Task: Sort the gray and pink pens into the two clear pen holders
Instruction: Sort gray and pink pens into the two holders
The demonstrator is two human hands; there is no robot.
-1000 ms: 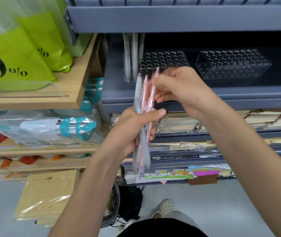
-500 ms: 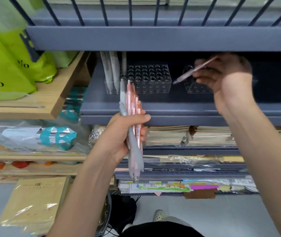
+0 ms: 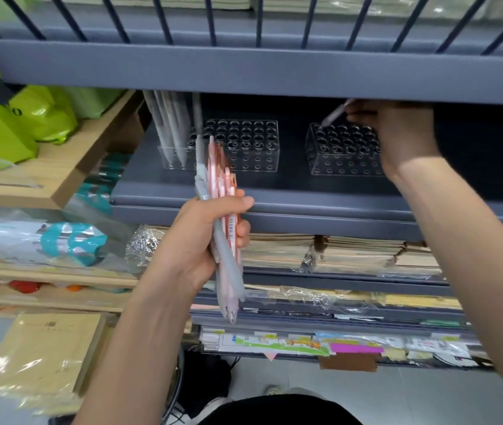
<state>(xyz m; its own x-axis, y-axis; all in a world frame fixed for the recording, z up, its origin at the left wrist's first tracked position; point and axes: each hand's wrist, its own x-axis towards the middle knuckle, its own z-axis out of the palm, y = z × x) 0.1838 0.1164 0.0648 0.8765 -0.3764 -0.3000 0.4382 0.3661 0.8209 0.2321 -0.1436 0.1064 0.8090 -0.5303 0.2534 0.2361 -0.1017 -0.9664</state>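
Found on dark grey metal shelf (image 3: 274, 194): left clear plastic pen holder (image 3: 253, 145), tall gray pens (image 3: 167, 127) standing at its left end; right clear plastic pen holder (image 3: 342, 148) beside it, no pens visible, presumably reserved for pink.
Noted left hand (image 3: 210, 237) clenched round mixed bundle of pink and gray pens (image 3: 222, 210), upright, as ready stock.
Noted right hand (image 3: 397, 130) pinching slim pale pen (image 3: 334, 115), tilted, tip at left corner hole of right holder: insertion judged under way.

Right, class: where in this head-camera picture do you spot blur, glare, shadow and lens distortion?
Head view: the pen in the right hand is smeared by motion; the upper shelf edge bows and its rails fan out; glare streaks the wrapped envelopes; the recess behind the right pen holder lies in shadow.
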